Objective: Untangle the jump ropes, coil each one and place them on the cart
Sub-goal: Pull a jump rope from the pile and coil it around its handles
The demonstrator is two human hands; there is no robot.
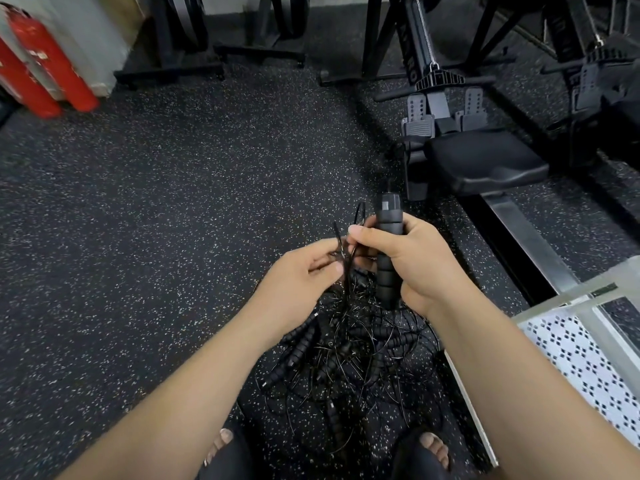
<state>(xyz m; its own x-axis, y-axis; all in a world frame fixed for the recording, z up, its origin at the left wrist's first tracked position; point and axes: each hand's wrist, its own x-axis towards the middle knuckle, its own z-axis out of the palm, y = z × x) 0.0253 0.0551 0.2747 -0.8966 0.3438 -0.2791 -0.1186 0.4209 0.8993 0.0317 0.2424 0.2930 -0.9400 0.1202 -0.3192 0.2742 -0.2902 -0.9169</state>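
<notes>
A tangled heap of black jump ropes (346,355), thin cords and ribbed foam handles, lies on the speckled floor between my feet. My right hand (412,258) grips one upright black foam handle (389,247) above the heap. My left hand (298,275) pinches thin black cords (346,258) that rise from the heap, just left of the handle. The cart (571,351), pale metal with a perforated deck, stands at the lower right, close to my right forearm.
A rowing machine with a black seat (485,164) and a long rail stands at the right. More black gym frames (242,50) line the back. Two red fire extinguishers (45,64) lean at the far left. Speckled rubber floor (156,202) spreads to the left.
</notes>
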